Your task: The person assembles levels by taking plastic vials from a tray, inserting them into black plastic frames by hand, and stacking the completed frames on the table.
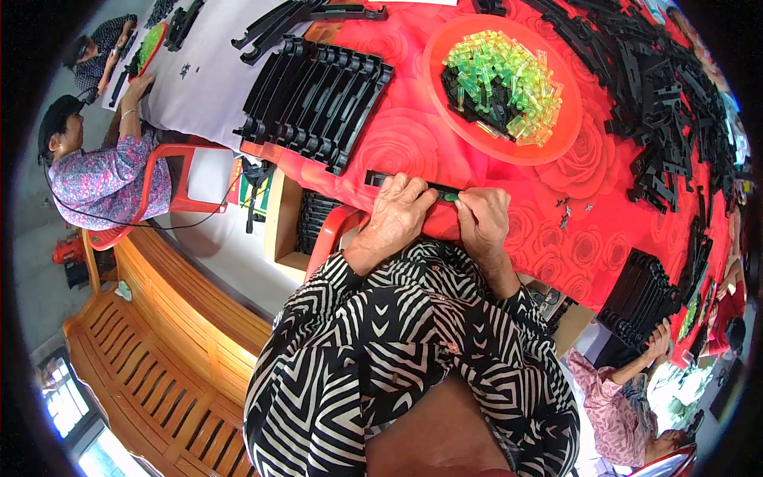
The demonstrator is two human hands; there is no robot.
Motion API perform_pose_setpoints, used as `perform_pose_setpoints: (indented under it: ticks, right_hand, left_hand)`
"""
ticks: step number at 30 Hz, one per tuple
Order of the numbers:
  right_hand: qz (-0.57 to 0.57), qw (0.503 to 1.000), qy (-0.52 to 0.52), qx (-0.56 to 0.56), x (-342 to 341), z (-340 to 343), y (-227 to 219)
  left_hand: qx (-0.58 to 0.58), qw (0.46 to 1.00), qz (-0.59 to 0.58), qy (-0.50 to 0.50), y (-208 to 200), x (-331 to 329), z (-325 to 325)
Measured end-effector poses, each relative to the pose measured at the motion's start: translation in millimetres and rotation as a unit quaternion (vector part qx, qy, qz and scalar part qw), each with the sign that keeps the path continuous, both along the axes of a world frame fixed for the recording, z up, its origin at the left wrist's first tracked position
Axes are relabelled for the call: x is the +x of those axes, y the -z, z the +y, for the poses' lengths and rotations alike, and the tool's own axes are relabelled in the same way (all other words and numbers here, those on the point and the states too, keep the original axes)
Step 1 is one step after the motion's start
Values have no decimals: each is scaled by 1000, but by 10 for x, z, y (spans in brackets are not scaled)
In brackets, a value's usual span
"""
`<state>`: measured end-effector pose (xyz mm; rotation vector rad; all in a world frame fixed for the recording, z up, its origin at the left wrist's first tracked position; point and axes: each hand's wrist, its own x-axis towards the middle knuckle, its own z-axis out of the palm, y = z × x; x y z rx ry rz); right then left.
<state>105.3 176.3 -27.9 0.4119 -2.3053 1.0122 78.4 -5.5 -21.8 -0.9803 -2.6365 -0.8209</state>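
Observation:
A narrow black plastic strip (375, 180) lies crosswise at the table's near edge, in front of my body. My left hand (397, 213) is closed over its middle, fingers curled round it, hiding much of it. My right hand (483, 220) grips the strip's right end, its thumb pressed beside a small green piece (451, 196) set in the strip. Beyond my hands stands a round orange-red basin (548, 149), holding clear yellow-green tube-like pieces (520, 75) and small black parts (494, 107).
Black strips (318, 99) lie in a neat stack at left on the red rose-patterned tablecloth (397, 143). Loose black parts (652, 111) heap up at right, near another black stack (638, 296). Co-workers sit left (103, 175) and right (608, 397). A wooden bench (175, 318) stands at lower left.

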Motion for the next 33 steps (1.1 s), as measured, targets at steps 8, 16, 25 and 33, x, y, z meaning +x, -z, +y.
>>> perform_pose_setpoints:
  ticks: [8,16,25,33]
  right_hand:
    - [-9,999,-27,21,-23,-16,-57]
    - [1,997,-66,42,-54,-13,-31]
    - [0,996,-66,65,-61,-22,-34]
    - [10,997,-67,31,-60,-19,-50]
  left_hand:
    - [-15,1000,16,9,-4,3,-31]
    - [10,997,-2,76,-22,-70,-70]
    - [17,995,-1,97,-41,-99,-57]
    - [15,997,25,73,-19,-66,-52]
